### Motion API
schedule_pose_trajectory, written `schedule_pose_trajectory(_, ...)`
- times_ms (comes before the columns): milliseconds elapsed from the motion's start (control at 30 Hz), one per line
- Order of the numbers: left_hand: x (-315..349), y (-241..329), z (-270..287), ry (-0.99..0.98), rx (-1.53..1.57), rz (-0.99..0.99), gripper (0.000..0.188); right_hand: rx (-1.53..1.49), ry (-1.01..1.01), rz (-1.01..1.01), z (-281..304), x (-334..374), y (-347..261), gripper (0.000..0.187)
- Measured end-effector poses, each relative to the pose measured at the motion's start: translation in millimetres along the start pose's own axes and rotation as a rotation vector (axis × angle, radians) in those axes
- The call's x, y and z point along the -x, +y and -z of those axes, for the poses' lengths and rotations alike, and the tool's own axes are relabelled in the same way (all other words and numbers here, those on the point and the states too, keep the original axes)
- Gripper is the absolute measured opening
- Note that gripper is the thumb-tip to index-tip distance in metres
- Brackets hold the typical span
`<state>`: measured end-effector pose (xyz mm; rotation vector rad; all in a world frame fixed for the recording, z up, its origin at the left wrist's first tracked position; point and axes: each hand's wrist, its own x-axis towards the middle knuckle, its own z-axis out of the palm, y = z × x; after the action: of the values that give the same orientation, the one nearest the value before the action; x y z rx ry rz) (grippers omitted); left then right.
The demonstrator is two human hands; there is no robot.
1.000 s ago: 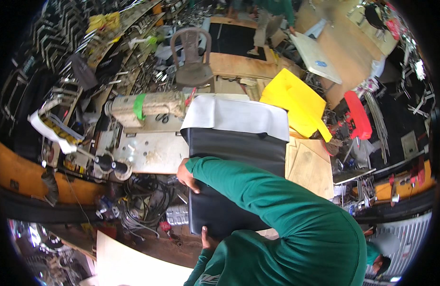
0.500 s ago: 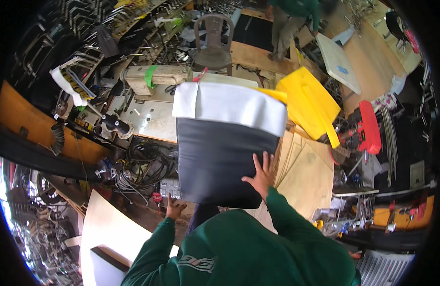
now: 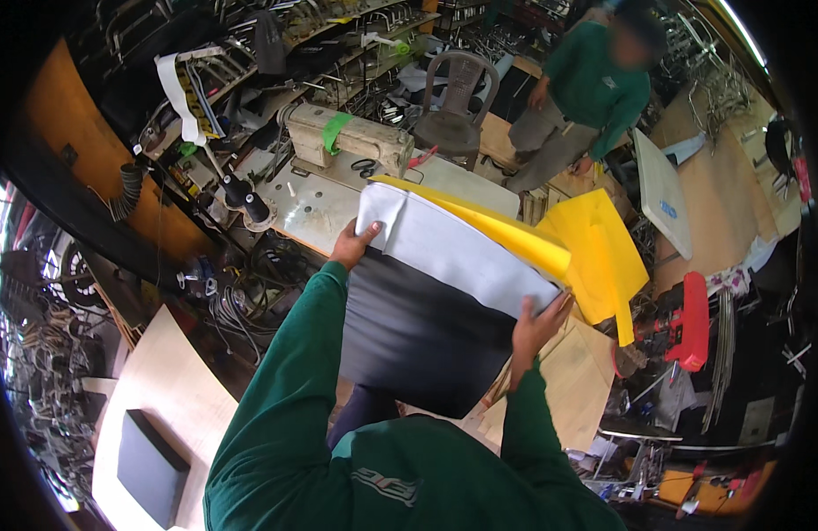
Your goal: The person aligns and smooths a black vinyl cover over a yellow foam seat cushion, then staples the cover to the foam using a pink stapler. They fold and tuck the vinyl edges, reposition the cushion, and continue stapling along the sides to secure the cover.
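Observation:
A black vinyl-like panel [image 3: 427, 332] stands tilted in front of me, with a pale grey-white flap [image 3: 453, 252] folded across its upper part. Along the flap's far edge runs a strip of yellow sheet [image 3: 489, 230]. My left hand [image 3: 354, 245] grips the flap's left edge, thumb on the front and fingers hidden behind. At the right corner of the flap, my right hand [image 3: 537, 332] holds the edge with its thumb on the near side. More folded yellow material [image 3: 599, 252] lies just beyond the right hand.
Beyond the panel a sewing machine [image 3: 347, 137] with a green band stands on a pale table [image 3: 312, 208], scissors [image 3: 365, 168] beside it. A brown chair [image 3: 453, 106] and a person in green [image 3: 599, 80] are farther back. At lower left, a dark slab [image 3: 152, 469] lies on a light board [image 3: 183, 380].
My left hand has come up from below the panel to the flap's left edge. My right hand has left the black face for the right edge. The yellow strip behind shows more.

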<state>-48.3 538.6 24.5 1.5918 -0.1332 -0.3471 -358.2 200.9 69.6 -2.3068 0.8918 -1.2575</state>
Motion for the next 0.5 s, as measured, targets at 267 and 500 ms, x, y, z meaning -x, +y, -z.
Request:
schedule_pose_trajectory(267,-35,-1,-7,0.117,-0.145,-0.377,0.107,-0.202,-0.158,-0.254,-78,-115,8,0.077)
schedule_pose_trajectory(500,-115,8,35,-0.012,-0.042,-0.177,0.046,-0.419,-0.059,-0.181,-134,-135,-2,0.051)
